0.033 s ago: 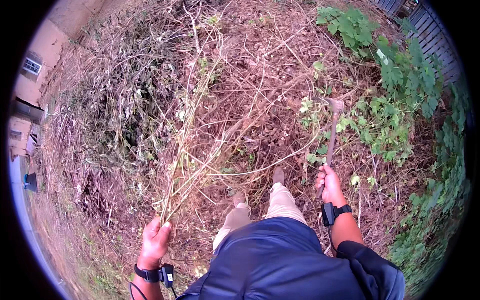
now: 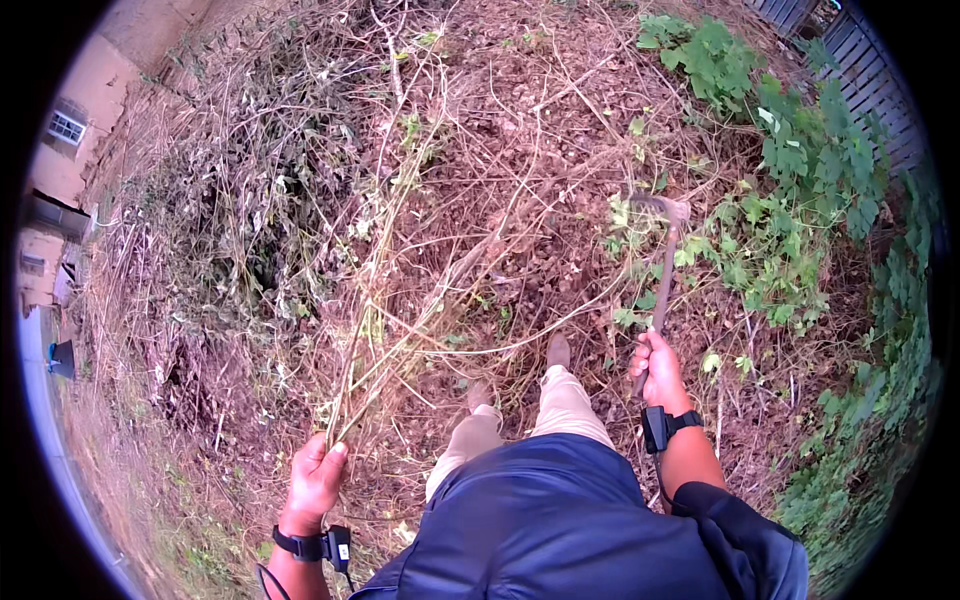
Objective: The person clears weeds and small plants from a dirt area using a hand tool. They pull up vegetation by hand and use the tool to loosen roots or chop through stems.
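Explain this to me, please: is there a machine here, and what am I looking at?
No robot: these are a person's two bare hands, with a small black device strapped at each wrist. The view looks down from a wide camera on the person's head, so straight edges bend near the rim. The left hand grips long stems; the right hand holds a tool by its handle. Below lies brown litter, with green leaves at right.
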The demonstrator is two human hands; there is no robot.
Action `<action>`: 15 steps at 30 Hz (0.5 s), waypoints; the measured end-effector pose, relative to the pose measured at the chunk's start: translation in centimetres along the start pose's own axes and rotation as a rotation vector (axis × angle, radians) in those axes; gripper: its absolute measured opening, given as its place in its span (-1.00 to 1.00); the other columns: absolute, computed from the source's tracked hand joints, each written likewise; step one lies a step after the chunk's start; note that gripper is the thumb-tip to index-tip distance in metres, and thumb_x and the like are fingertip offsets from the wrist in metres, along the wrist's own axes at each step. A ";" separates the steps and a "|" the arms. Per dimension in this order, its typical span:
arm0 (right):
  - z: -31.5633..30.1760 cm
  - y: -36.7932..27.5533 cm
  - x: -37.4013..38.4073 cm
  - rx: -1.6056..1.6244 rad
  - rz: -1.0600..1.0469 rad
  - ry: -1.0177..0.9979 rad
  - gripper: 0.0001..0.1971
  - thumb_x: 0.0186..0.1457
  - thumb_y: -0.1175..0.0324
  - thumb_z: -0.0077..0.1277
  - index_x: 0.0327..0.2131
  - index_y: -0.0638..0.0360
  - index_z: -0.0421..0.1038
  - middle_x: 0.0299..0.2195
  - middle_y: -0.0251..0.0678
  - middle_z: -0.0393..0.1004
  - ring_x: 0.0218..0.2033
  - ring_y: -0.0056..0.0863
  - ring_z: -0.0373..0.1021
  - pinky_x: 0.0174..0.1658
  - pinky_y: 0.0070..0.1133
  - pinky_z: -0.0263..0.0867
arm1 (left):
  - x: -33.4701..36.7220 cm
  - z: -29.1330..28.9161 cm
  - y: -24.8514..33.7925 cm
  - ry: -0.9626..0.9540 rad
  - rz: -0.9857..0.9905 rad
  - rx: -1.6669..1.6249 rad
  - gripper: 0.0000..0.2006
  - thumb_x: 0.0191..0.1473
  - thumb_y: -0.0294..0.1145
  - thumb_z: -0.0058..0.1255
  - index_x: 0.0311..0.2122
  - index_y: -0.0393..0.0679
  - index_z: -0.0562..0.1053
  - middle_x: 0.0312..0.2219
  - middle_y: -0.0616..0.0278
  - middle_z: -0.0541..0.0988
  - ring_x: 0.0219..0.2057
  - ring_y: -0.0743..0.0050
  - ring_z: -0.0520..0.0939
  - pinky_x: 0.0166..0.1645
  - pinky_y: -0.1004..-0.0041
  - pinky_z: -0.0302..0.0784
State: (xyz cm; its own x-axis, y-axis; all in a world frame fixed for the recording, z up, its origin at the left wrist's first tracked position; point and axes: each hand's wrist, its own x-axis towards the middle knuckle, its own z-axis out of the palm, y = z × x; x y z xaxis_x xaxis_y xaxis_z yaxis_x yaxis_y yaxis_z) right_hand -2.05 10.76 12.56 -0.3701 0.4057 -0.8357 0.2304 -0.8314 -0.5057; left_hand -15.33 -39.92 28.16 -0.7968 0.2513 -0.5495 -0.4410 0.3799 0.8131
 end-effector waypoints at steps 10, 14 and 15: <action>4.9 4.3 0.0 -0.159 -0.053 -0.034 -0.75 0.23 0.13 -0.06 -0.45 -0.02 0.21 -0.67 -0.56 0.18 -0.70 -0.73 0.14 -0.65 -0.70 0.13 | 6.4 6.5 0.8 -0.258 0.255 0.371 -0.84 0.18 -0.33 -0.05 -0.32 -0.21 0.43 -0.61 0.22 0.43 -0.55 0.48 0.40 -0.40 0.41 0.38; 8.4 8.4 0.1 -0.241 0.017 -0.169 -0.73 0.23 0.11 -0.07 -0.43 0.06 0.29 -0.60 -0.38 0.37 -0.67 -0.56 0.27 -0.65 -0.64 0.24 | 6.2 9.2 1.1 -0.376 0.332 0.441 -0.80 0.21 -0.26 -0.13 -0.30 -0.18 0.40 -0.58 0.06 0.49 -0.52 0.12 0.54 -0.36 0.27 0.44; 10.2 9.7 -0.9 -0.147 0.050 -0.168 -0.70 0.23 0.06 -0.09 -0.37 0.09 0.30 -0.52 -0.33 0.40 -0.55 -0.48 0.37 -0.52 -0.55 0.35 | 6.7 9.7 0.3 -0.399 0.378 0.487 -0.77 0.21 -0.23 -0.12 -0.36 -0.18 0.37 -0.60 0.03 0.47 -0.51 0.03 0.54 -0.37 0.24 0.44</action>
State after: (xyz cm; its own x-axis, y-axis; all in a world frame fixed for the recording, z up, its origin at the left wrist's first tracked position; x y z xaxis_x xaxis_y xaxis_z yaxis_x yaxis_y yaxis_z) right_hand -8.67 -1.50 10.57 -0.4967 0.2864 -0.8193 0.3767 -0.7793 -0.5007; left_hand -16.79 -29.47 22.88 -0.6062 0.7133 -0.3517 0.1420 0.5322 0.8346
